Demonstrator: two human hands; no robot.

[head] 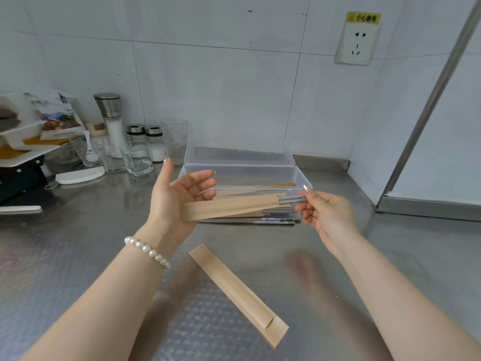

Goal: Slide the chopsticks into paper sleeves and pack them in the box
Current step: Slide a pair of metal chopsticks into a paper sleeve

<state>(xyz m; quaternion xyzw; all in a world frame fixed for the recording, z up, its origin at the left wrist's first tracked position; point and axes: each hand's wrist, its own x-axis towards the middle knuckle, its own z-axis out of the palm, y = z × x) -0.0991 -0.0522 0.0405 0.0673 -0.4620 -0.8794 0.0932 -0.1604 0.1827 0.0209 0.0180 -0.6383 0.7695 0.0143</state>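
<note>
One pair of chopsticks [292, 199] was almost fully inside a brown paper sleeve [229, 206], only the metal ends showing at three o'clock. At nine o'clock the left hand [177, 196] lay palm-up, fingers relaxed and spread, the sleeve resting across it. The right hand [322, 212] pinched the protruding steel tips between thumb and fingers. Beyond, at twelve o'clock, the clear plastic box [246, 169] stood with its lid up, seemingly holding some filled sleeves. More bare chopsticks [247, 221] lay on the table [78, 256] beneath the hands, and an empty flat sleeve [238, 291] at six o'clock, so I judged several pairs remained.
</note>
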